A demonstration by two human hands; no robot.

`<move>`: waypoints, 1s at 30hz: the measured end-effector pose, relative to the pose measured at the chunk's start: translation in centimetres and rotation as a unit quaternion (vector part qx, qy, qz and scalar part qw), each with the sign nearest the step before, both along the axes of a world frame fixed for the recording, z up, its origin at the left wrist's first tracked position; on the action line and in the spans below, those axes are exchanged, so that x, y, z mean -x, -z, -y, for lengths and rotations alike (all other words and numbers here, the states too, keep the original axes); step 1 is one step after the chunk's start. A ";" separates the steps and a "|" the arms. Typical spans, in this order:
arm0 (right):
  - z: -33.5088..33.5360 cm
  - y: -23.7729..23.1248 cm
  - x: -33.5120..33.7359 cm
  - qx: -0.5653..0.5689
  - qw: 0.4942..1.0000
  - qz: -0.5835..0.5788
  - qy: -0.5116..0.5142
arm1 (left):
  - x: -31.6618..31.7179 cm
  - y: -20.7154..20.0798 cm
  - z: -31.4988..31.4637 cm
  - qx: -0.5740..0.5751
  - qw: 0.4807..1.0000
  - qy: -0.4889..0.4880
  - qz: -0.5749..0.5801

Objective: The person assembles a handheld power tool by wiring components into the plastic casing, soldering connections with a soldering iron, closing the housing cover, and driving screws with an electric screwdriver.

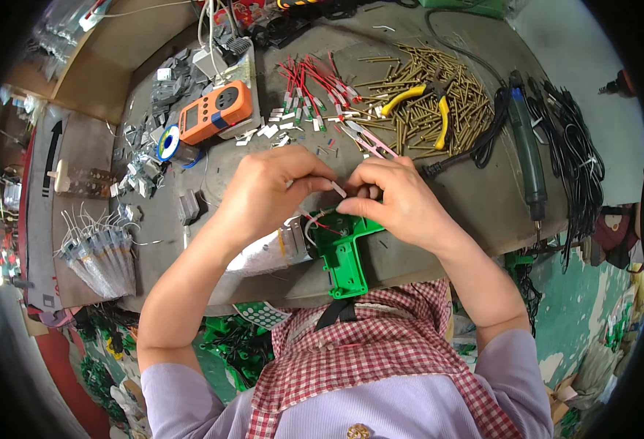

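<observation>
Over the table's near side both my hands meet at a small white sleeve-like piece point(339, 189). My left hand point(267, 186) pinches it between thumb and fingertips. My right hand point(395, 194) is closed right beside it, fingers curled; whatever those fingers hold is hidden. Below them lies an open green plastic housing point(347, 267) with red and white wires point(311, 225) rising toward my fingers. To its left, against the housing, rests a silvery part in clear plastic wrap point(270, 251). A pink-handled tool point(369, 139) lies just beyond my right hand.
Yellow-handled pliers point(442, 121) lie on a heap of brass-coloured screws point(409, 121). Red wires point(314, 80) are further back. An orange meter point(216, 111) and a solder spool point(170, 143) stand left. A corded screwdriver point(528, 157) and black cables point(574, 146) line the right edge.
</observation>
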State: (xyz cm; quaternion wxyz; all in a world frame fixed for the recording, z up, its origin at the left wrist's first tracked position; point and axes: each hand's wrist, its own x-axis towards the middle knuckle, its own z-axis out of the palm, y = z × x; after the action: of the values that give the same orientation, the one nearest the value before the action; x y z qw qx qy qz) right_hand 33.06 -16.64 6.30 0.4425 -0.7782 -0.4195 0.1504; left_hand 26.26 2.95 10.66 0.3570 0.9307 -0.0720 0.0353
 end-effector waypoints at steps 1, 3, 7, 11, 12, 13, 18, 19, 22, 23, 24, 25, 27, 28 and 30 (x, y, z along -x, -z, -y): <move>-0.3 -0.2 0.0 -0.023 0.999 -0.049 -0.005 | 0.2 0.1 -0.1 -0.032 0.997 0.023 0.064; -0.9 -0.4 0.0 -0.046 0.994 -0.094 -0.023 | 0.6 0.4 0.1 -0.087 0.983 0.037 0.159; -1.0 -0.4 0.7 -0.020 0.997 0.071 0.025 | 1.1 0.3 1.1 -0.171 0.974 0.032 0.145; -1.0 -0.8 1.0 -0.004 0.995 0.099 0.018 | 1.8 1.0 0.7 -0.020 0.998 -0.059 0.004; -1.2 -0.7 1.0 -0.015 0.998 0.062 0.015 | 2.1 1.0 0.1 0.018 0.996 -0.087 -0.016; -1.1 -0.7 1.0 -0.023 0.999 0.027 0.021 | 2.1 1.1 -1.2 0.023 0.989 -0.145 0.001; -0.3 -1.2 0.9 -0.058 0.994 -0.055 0.070 | 8.7 3.5 -12.6 -0.034 0.954 -0.288 0.074; -0.2 -0.9 0.6 -0.063 0.993 -0.063 0.079 | 10.9 3.7 -14.1 -0.107 0.955 -0.273 0.039; 0.1 -1.0 0.0 -0.064 0.992 -0.068 0.085 | 12.8 2.4 -15.1 -0.159 0.944 -0.269 -0.106; 0.0 -1.0 -0.2 -0.066 0.991 -0.077 0.090 | 12.3 1.5 -15.5 -0.162 0.939 -0.260 -0.154; -0.1 -1.1 -0.3 -0.068 0.989 -0.086 0.095 | 11.8 1.0 -16.0 -0.165 0.933 -0.249 -0.201; -0.2 -1.1 -0.3 -0.070 0.990 -0.080 0.092 | 11.4 0.9 -16.4 -0.209 0.930 -0.239 -0.184; -0.1 -1.3 -0.4 -0.055 0.992 -0.062 0.092 | 9.4 -0.3 -17.8 -0.165 0.937 -0.267 -0.155; 0.3 -1.5 -0.5 -0.057 0.992 -0.052 0.098 | 7.4 -1.0 -18.3 -0.120 0.943 -0.284 -0.129; 0.6 -1.3 -0.5 -0.053 0.990 -0.083 0.105 | 4.1 -0.8 -20.0 -0.144 0.929 -0.339 0.022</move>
State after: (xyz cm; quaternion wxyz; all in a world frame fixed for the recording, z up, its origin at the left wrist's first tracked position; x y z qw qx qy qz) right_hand 33.55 -17.23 7.60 0.5297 -0.7782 -0.3046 0.1451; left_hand 22.18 22.91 11.51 0.1842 0.9399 0.2360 0.1641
